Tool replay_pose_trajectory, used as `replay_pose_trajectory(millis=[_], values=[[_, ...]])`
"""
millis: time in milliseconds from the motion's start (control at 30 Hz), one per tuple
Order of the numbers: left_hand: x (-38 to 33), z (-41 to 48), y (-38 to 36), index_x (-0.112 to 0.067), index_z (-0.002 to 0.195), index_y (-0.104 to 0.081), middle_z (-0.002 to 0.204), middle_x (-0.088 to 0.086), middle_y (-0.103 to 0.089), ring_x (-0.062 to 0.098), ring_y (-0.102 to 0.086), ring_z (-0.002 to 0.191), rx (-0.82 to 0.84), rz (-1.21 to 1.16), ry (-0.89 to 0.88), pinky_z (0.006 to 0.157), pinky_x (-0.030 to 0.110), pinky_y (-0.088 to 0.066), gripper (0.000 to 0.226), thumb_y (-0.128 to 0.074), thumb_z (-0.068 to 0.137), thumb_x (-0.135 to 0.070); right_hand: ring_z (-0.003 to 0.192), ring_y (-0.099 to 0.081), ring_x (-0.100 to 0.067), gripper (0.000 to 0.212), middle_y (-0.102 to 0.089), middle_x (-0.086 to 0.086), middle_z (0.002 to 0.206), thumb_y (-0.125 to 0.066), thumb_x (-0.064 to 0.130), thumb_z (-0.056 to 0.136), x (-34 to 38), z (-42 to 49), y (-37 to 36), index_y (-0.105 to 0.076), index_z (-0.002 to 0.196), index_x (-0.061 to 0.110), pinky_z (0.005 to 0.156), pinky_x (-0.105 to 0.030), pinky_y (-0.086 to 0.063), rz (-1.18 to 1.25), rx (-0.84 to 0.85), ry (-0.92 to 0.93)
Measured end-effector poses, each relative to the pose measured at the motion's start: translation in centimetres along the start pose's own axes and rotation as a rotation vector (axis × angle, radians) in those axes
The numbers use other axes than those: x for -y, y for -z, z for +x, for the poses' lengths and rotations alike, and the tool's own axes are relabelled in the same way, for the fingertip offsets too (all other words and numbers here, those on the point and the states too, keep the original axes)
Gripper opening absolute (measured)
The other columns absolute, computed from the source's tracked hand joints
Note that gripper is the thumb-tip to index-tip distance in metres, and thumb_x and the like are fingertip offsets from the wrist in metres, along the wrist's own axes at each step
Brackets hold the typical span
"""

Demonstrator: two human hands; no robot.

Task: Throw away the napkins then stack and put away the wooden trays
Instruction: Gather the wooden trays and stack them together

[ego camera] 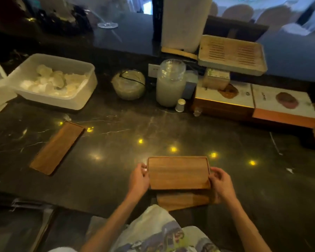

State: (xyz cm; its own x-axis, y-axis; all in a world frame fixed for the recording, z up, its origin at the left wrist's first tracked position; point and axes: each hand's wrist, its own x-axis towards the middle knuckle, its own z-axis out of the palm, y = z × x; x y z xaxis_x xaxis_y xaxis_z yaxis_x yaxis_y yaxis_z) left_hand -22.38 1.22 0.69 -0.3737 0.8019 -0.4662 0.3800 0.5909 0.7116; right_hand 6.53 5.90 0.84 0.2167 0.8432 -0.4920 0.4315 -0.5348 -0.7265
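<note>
left hand (pixel 139 179) and right hand (pixel 221 184) grip the ends of a wooden tray (pixel 178 172) over a second tray (pixel 182 200) at the bench (pixel 153 128) edge, a third tray (pixel 57 148) left of it, a tub (pixel 65 104) and jar (pixel 169 88) beyond it.

The one head-worn wide-angle camera is looking forward and steeply down, sitting close over the dark marble desk (pixel 171 124), whose near edge is lying at 6 o'clock.

It looked like a bar or restaurant service counter: on the dark marble counter (pixel 153 128) stood a tall glass jar (pixel 170 82), with a white plastic tub (pixel 53 99) to the jar's left and a slatted tray (pixel 231 55) to its right. Behind the jar rose a paper towel roll (pixel 184 22), and beyond it showed rounded chair backs (pixel 240 12).
</note>
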Motion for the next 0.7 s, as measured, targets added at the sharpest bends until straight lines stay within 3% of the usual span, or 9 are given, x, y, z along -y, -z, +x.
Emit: replay_pose_trajectory(millis=[67,167,300,400,533,633,700], values=[[1.2,-2.1,-2.7,-0.029,0.088,-0.049,0.085,-0.006,-0.057,0.006,-0.053,0.072,0.012,0.066,0.024,0.055,0.015,-0.036,0.022,-0.063,0.088,-0.012,0.096,-0.063,-0.027,0.03,-0.068,-0.017,0.107,-0.057,-0.001,0.091,-3.1,-0.7,1.3,-0.064,0.119,0.005,0.086,-0.045,-0.053,-0.032,-0.046,-0.008],[2.1,-4.1,-5.3,-0.02,0.089,-0.053,0.093,0.002,-0.057,0.011,-0.055,0.077,0.012,0.113,0.038,0.063,0.023,-0.045,0.014,-0.062,0.087,-0.01,0.103,-0.063,-0.026,0.03,-0.068,-0.011,0.11,-0.056,0.005,0.093,-5.8,-1.1,2.7,-0.064,0.121,0.013,0.091,-0.047,-0.053,-0.078,-0.061,-0.017],[1.8,-5.1,-7.0,-0.016,0.098,-0.054,0.102,0.005,-0.055,0.02,-0.057,0.088,-0.019,0.177,0.061,0.075,0.032,-0.048,0.011,-0.059,0.09,-0.01,0.095,-0.059,-0.016,0.032,-0.065,-0.005,0.104,-0.054,0.007,0.095,-6.8,-1.1,3.2,-0.062,0.125,0.015,0.078,-0.028,-0.047,-0.125,-0.05,0.03],[1.7,-5.4,-7.6,-0.014,0.101,-0.055,0.106,0.006,-0.054,0.025,-0.058,0.094,-0.066,0.195,0.096,0.081,0.038,-0.052,0.012,-0.059,0.09,-0.012,0.099,-0.06,-0.018,0.034,-0.068,-0.009,0.11,-0.053,0.005,0.095,-6.6,-1.0,3.1,-0.063,0.127,0.013,0.081,-0.026,-0.045,-0.141,-0.038,0.066],[1.8,-5.6,-8.0,-0.015,0.099,-0.05,0.109,0.007,-0.054,0.02,-0.056,0.088,-0.101,0.162,0.115,0.077,0.038,-0.053,0.013,-0.06,0.091,-0.013,0.088,-0.057,-0.005,0.036,-0.07,-0.005,0.106,-0.052,0.003,0.095,-6.2,-0.7,3.0,-0.062,0.128,0.014,0.066,-0.007,-0.039,-0.138,-0.007,0.108],[1.5,-5.7,-8.0,-0.013,0.101,-0.047,0.111,0.01,-0.053,0.025,-0.057,0.098,-0.104,0.165,0.134,0.085,0.044,-0.054,0.022,-0.064,0.088,-0.009,0.09,-0.058,-0.006,0.037,-0.07,-0.005,0.108,-0.052,0.004,0.095,-6.0,-0.3,2.9,-0.06,0.13,0.013,0.067,-0.01,-0.041,-0.146,0.012,0.115],[1.4,-5.7,-8.2,-0.011,0.109,-0.047,0.119,0.012,-0.05,0.029,-0.053,0.11,-0.096,0.187,0.167,0.094,0.044,-0.051,0.03,-0.066,0.086,-0.007,0.099,-0.061,-0.012,0.036,-0.07,-0.007,0.114,-0.053,0.003,0.094,-6.0,-0.1,2.7,-0.062,0.128,0.011,0.079,-0.017,-0.045,-0.128,0.008,0.115]])
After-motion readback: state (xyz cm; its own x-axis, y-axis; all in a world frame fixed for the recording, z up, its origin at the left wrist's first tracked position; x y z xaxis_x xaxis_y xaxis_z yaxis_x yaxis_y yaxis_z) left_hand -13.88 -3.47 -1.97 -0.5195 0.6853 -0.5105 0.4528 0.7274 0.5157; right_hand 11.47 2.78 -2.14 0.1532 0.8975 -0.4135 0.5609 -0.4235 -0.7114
